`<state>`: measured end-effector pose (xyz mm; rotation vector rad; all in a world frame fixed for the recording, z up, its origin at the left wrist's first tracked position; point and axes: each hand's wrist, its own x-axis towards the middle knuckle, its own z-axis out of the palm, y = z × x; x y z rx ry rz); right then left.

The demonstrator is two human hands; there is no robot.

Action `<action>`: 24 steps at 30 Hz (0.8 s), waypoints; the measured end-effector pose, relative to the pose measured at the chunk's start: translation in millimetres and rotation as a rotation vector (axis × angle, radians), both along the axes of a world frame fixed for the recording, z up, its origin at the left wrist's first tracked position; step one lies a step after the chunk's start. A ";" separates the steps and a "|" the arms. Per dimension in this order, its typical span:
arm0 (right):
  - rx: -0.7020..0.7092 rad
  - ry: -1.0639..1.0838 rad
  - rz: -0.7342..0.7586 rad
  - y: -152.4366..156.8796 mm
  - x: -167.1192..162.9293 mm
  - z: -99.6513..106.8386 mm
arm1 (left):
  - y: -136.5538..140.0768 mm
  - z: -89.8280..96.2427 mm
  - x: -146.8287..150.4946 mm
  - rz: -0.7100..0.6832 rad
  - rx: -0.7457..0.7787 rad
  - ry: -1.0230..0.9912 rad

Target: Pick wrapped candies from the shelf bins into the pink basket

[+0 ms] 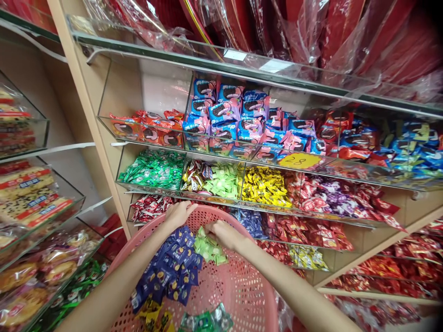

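A pink perforated plastic basket (238,286) is tilted in front of me, below the shelves. My left hand (180,213) grips its far rim, with the fingers over the edge. Inside the basket, my right hand (223,232) is closed, its curled fingertips on light green wrapped candies (209,249); how many it grasps is hidden. Dark blue wrapped candies (173,263) are piled left of them. Lower down lie yellow wrapped candies (155,316) and green-and-silver wrapped candies (207,320).
Clear shelf bins ahead hold green candies (155,168), light green candies (224,180) and yellow candies (265,186). Above are blue-and-pink cookie packs (226,110) and a yellow price tag (299,160). A wooden upright (83,92) and bins of packaged snacks (31,196) stand left.
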<state>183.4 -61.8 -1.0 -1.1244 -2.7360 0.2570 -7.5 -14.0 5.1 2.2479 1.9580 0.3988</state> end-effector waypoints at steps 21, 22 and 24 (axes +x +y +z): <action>-0.001 0.051 0.057 30.6 -15.2 -29.7 | 3.6 0.6 1.5 -0.005 0.019 0.006; -0.017 0.078 0.062 31.6 -15.1 -31.6 | 4.2 0.0 1.6 -0.006 0.019 0.005; -0.034 0.238 -0.013 33.3 -14.9 -35.2 | 5.9 -1.9 1.5 -0.007 0.021 0.004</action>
